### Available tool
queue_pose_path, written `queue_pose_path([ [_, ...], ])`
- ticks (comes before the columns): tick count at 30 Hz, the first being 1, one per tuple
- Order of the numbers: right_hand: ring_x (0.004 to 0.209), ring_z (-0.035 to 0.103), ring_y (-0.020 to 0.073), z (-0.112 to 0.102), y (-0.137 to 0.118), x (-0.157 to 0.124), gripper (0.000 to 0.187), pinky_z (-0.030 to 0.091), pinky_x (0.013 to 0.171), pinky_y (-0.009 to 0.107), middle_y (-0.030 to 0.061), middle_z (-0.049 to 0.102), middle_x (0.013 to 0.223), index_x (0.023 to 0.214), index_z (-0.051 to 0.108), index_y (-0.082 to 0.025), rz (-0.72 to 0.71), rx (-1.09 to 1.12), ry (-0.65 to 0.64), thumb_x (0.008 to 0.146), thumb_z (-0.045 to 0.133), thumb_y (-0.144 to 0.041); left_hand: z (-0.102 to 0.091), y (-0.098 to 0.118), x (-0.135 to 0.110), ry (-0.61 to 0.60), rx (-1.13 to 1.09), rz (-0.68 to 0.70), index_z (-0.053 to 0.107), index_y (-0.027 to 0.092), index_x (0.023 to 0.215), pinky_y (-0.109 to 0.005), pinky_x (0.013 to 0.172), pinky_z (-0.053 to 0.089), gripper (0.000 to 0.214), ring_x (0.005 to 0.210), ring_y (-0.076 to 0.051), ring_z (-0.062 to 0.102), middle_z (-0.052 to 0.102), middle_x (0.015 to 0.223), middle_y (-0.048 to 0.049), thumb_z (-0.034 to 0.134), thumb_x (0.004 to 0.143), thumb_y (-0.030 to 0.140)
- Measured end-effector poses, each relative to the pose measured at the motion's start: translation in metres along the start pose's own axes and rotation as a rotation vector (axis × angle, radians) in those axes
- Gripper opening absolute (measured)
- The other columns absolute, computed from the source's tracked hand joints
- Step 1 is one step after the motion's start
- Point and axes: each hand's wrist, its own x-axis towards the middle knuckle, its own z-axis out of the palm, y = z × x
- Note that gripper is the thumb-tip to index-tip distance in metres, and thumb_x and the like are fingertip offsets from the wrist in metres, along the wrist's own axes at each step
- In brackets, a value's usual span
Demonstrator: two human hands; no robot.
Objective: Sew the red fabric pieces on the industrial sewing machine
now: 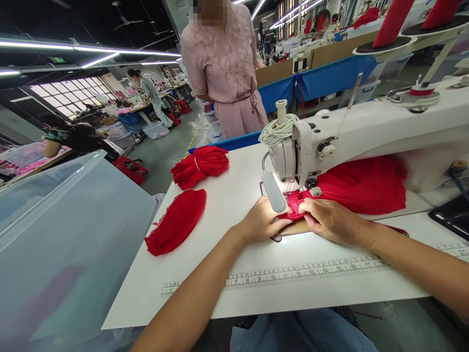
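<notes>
A white sewing machine (pixel 366 132) stands on the white table (pixel 227 274). Red fabric (pixel 359 186) lies under its arm, with a lace piece (pixel 295 201) at the needle. My left hand (pixel 262 220) rests by the lamp, fingers curled and pressing on the lace edge. My right hand (pixel 330 221) lies flat over the same red piece, fingers together, holding it down just in front of the presser foot.
A stack of red lace pieces (pixel 178 221) and a tied red bundle (pixel 201 166) lie at the table's left. A translucent plastic bin (pixel 66 234) stands at left. A person in pink (pixel 227 68) stands behind the table. A ruler strip (pixel 293 271) runs along the front.
</notes>
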Motion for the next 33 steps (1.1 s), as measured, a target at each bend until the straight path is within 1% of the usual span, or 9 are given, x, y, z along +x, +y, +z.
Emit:
queue_pose_path([
  [3,0.070,0.058,0.0191,0.000,-0.002,0.002,0.032,0.042,0.057,0.028,0.0071,0.063,0.086,0.117,0.052,-0.012,-0.027,-0.116,-0.016,0.087,0.042,-0.007,-0.001,0.001,0.002,-0.009,0.115,0.167,0.066,0.019,0.086,-0.032,0.073,0.043,0.024,0.076,-0.017,0.055,0.064,0.080,-0.0049,0.044,0.094,0.023],
  [6,0.058,0.051,0.0174,0.001,-0.006,0.002,0.019,0.029,0.047,0.029,0.0039,0.058,0.074,0.092,0.061,-0.017,-0.023,-0.312,-0.038,0.087,0.046,-0.007,-0.003,0.004,0.002,-0.012,0.197,0.218,0.064,0.020,0.079,-0.030,0.065,0.039,0.024,0.066,-0.015,0.049,0.059,0.071,-0.0022,0.044,0.092,0.018],
  [10,0.050,0.041,0.0124,0.000,-0.008,0.004,0.030,0.024,0.048,0.030,0.0050,0.060,0.077,0.065,0.055,-0.018,-0.063,-0.385,0.000,0.092,0.046,-0.010,-0.007,0.008,0.000,-0.011,0.216,0.226,0.061,0.019,0.073,-0.029,0.061,0.035,0.023,0.060,-0.013,0.045,0.056,0.067,0.0001,0.045,0.088,0.011],
  [14,0.059,0.049,0.0119,-0.003,-0.004,0.010,0.031,0.031,0.053,0.029,0.0081,0.067,0.100,0.071,0.057,-0.018,-0.204,-0.336,0.025,0.099,0.043,-0.016,-0.007,0.007,-0.002,-0.015,0.238,0.193,0.062,0.020,0.074,-0.030,0.066,0.037,0.028,0.063,-0.013,0.049,0.058,0.067,-0.0002,0.041,0.090,0.009],
  [16,0.054,0.046,0.0112,-0.003,-0.001,0.011,0.030,0.029,0.049,0.029,0.0041,0.067,0.086,0.071,0.056,-0.018,-0.245,-0.256,-0.006,0.098,0.042,-0.012,-0.004,0.005,-0.004,0.031,0.277,0.170,0.064,0.020,0.084,-0.032,0.072,0.039,0.021,0.071,-0.016,0.053,0.062,0.076,-0.0025,0.045,0.090,0.015],
  [19,0.049,0.040,0.0129,0.002,0.003,0.009,0.032,0.027,0.046,0.030,0.0001,0.054,0.064,0.066,0.051,-0.019,-0.180,-0.181,-0.018,0.094,0.038,-0.007,0.004,0.002,-0.006,0.130,0.375,0.052,0.062,0.018,0.086,-0.037,0.079,0.039,0.012,0.082,-0.021,0.053,0.063,0.084,-0.0066,0.052,0.088,0.024],
  [25,0.055,0.049,0.0148,0.015,0.009,0.002,0.021,0.031,0.050,0.029,0.0040,0.060,0.075,0.092,0.058,-0.016,-0.010,-0.139,-0.010,0.094,0.039,-0.009,0.015,0.000,-0.005,0.187,0.445,-0.090,0.054,0.019,0.068,-0.038,0.078,0.036,0.019,0.076,-0.020,0.049,0.056,0.070,-0.0025,0.050,0.087,0.017],
  [29,0.052,0.049,0.0132,0.017,0.011,0.000,0.015,0.032,0.048,0.026,0.0019,0.058,0.071,0.093,0.058,-0.017,0.062,-0.121,0.005,0.094,0.044,-0.014,0.013,-0.002,0.000,0.221,0.237,-0.033,0.059,0.019,0.083,-0.041,0.086,0.040,0.017,0.089,-0.023,0.056,0.064,0.084,-0.0064,0.044,0.091,0.016],
  [33,0.053,0.047,0.0141,0.021,0.008,-0.001,0.019,0.032,0.049,0.027,0.0022,0.055,0.067,0.086,0.059,-0.016,0.133,-0.164,0.095,0.090,0.042,-0.008,0.014,-0.007,0.005,0.172,-0.176,-0.141,0.057,0.020,0.091,-0.039,0.092,0.045,0.019,0.096,-0.022,0.060,0.067,0.096,-0.0078,0.039,0.092,0.017],
])
